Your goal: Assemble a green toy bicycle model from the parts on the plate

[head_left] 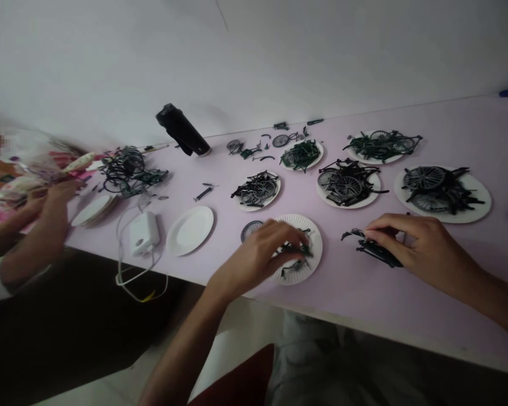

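Observation:
My left hand [271, 242] reaches over a white fluted paper plate [317, 262], its fingers curled around a small dark green bicycle part [307, 251]. More small dark parts lie on that plate under the hand. A spoked toy wheel [250, 230] rests at the plate's left side, half covered by the hand. To the right, my right hand [410, 239] is closed, thumb and forefinger pinching a thin black bicycle part [352, 232]. Below those fingers is a bundle of black parts [379, 254]; whether the hand holds it too is unclear.
Behind my hands stand plates of toy bicycle parts [256, 192], [349, 186], [442, 192]. A bare plate [190, 231], a white power adapter [144, 234] with cable and a black bottle [184, 129] are to the left. Another person's hands [59, 203] work near assembled toy bicycles [131, 169].

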Action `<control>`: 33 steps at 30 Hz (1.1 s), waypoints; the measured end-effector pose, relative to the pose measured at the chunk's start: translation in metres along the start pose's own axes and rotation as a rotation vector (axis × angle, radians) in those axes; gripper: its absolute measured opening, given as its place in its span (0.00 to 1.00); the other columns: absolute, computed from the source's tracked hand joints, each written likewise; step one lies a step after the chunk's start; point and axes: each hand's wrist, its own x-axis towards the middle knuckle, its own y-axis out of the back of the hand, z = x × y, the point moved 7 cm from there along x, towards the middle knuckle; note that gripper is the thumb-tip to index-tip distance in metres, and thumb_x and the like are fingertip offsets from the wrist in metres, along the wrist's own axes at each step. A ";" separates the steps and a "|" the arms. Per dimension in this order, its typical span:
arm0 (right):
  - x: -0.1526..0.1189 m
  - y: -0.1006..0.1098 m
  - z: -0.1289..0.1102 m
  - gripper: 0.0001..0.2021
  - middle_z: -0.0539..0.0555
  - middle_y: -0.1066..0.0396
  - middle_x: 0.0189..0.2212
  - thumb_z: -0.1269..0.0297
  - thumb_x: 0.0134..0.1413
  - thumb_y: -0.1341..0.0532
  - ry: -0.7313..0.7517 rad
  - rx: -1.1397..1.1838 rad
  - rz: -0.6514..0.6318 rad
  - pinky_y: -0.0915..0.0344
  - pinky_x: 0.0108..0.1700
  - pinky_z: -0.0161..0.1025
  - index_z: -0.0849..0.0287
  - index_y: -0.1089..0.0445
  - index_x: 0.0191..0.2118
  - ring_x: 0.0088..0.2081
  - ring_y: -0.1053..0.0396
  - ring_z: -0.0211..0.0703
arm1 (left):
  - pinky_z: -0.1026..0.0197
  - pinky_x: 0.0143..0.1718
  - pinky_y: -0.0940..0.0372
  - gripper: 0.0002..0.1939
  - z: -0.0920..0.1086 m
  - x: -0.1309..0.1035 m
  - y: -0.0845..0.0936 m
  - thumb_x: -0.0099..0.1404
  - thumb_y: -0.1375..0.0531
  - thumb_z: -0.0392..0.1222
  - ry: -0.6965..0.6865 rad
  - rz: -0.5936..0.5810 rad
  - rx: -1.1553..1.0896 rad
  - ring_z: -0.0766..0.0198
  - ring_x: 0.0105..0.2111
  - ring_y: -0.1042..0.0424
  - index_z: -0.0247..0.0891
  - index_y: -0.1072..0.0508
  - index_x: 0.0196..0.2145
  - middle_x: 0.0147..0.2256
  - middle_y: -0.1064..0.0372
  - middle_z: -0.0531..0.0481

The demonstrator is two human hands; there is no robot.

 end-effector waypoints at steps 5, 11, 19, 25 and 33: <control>0.000 0.000 0.000 0.10 0.53 0.21 0.34 0.55 0.64 0.40 0.023 -0.014 0.017 0.33 0.33 0.39 0.54 0.26 0.36 0.32 0.26 0.43 | 0.52 0.52 0.33 0.16 -0.023 -0.037 -0.005 0.74 0.46 0.46 0.312 -0.004 -0.062 0.53 0.54 0.31 0.45 0.30 0.57 0.55 0.29 0.44; 0.001 0.002 0.003 0.10 0.54 0.21 0.35 0.56 0.64 0.40 0.009 0.010 0.019 0.34 0.30 0.37 0.55 0.25 0.38 0.34 0.26 0.43 | 0.57 0.46 0.31 0.17 -0.011 -0.053 0.000 0.76 0.49 0.49 0.385 0.043 -0.279 0.56 0.45 0.25 0.44 0.25 0.52 0.49 0.24 0.45; 0.000 0.000 0.003 0.12 0.54 0.21 0.35 0.55 0.63 0.40 0.018 0.005 0.014 0.34 0.31 0.38 0.56 0.24 0.38 0.33 0.25 0.44 | 0.55 0.46 0.32 0.19 -0.006 -0.051 -0.009 0.76 0.51 0.50 0.438 0.096 -0.216 0.56 0.45 0.27 0.43 0.26 0.52 0.50 0.25 0.44; 0.000 0.000 0.002 0.12 0.54 0.20 0.35 0.54 0.62 0.39 0.010 0.022 0.013 0.34 0.29 0.37 0.57 0.24 0.39 0.32 0.25 0.44 | 0.65 0.20 0.38 0.11 -0.020 -0.058 -0.001 0.71 0.45 0.49 0.498 0.412 -0.494 0.68 0.20 0.30 0.39 0.35 0.36 0.29 0.26 0.52; 0.001 0.001 0.000 0.12 0.54 0.21 0.32 0.56 0.63 0.39 0.008 0.062 0.004 0.36 0.25 0.33 0.57 0.23 0.37 0.30 0.26 0.41 | 0.62 0.34 0.30 0.07 0.015 -0.044 -0.052 0.68 0.38 0.38 0.280 0.386 -0.241 0.64 0.36 0.24 0.43 0.31 0.43 0.37 0.25 0.50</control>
